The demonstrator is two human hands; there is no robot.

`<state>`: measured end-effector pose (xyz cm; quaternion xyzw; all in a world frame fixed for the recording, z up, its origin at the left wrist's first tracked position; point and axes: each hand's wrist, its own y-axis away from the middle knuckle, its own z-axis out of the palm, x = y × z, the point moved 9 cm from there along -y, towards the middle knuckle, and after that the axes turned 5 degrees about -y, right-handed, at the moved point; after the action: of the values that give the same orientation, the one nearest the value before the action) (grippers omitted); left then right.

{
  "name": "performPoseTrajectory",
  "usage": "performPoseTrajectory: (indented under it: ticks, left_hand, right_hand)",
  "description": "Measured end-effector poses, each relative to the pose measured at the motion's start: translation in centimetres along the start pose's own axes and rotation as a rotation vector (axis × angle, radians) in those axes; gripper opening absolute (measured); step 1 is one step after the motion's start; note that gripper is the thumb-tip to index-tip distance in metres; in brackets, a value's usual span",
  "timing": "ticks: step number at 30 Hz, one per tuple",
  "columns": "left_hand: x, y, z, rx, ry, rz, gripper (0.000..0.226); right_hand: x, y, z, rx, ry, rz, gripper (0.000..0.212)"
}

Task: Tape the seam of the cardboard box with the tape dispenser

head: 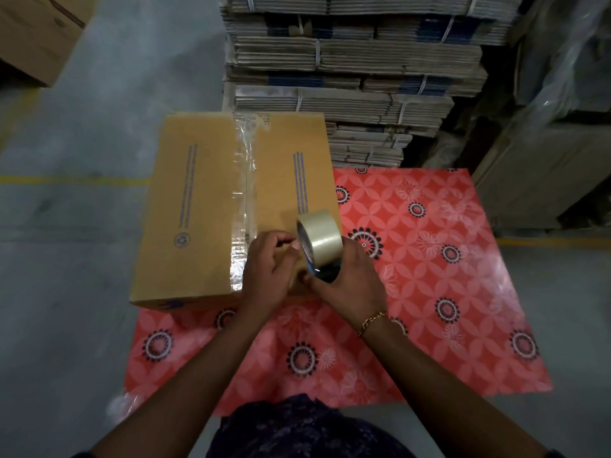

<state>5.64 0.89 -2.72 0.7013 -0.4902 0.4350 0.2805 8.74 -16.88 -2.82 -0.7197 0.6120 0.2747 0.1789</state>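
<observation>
Your left hand (pixel 266 266) has its fingertips (pixel 291 241) pinched nearly shut at the side of the roll, apparently on the free end of the tape, though the film itself is too clear to make out. Your right hand (pixel 347 279) is wrapped around the dark-bodied tape dispenser with its pale translucent roll (pixel 319 239), gripping it from below and the right.

Both hands hover over the near right corner of the closed brown cardboard box (pixel 201 219). Its glossy taped centre seam (pixel 243 200) lies just left of your left hand and runs straight away from you, so that hand is nearer.

The box sits on a red floral-patterned mat (pixel 429 259) over grey concrete floor (pixel 82 127), with strapped bundles of flattened cartons (pixel 357 67) stacked behind.
</observation>
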Motion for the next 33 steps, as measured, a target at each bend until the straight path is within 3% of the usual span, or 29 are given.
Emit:
performPoseTrajectory:
  ticks: [4, 7, 10, 16, 21, 27, 33]
  left_hand:
    - [0.3, -2.5, 0.5, -0.004, -0.154, 0.077, 0.025]
    - [0.3, -3.2, 2.3, -0.052, -0.238, 0.068, 0.036]
    - [0.8, -2.5, 4.8, -0.098, -0.502, 0.135, 0.044]
    - [-0.3, -1.9, 8.1, -0.235, -0.924, 0.215, 0.067]
    - [0.0, -1.8, 8.9, -0.218, -0.997, 0.216, 0.069]
    - [1.1, -1.9, 9.2, -0.216, -0.977, 0.143, 0.072]
    - [2.2, -2.2, 10.1, -0.090, -0.931, 0.013, 0.071]
  right_hand:
    - [1.0, -0.1, -0.3, 0.071, -0.109, 0.067, 0.071]
    - [2.8, -0.3, -1.0, 0.070, -0.393, 0.139, 0.068]
    - [6.2, -0.4, -2.4, 0.087, -0.678, 0.219, 0.063]
    - [16.6, -1.0, -6.7, 0.137, -0.876, 0.407, 0.037]
    - [24.8, -1.8, -7.9, 0.174, -0.911, 0.637, 0.013]
    - [31.3, -4.1, -7.6, 0.135, -0.972, 0.843, 0.022]
    - [32.6, -6.4, -7.1, 0.007, -1.009, 0.868, 0.034]
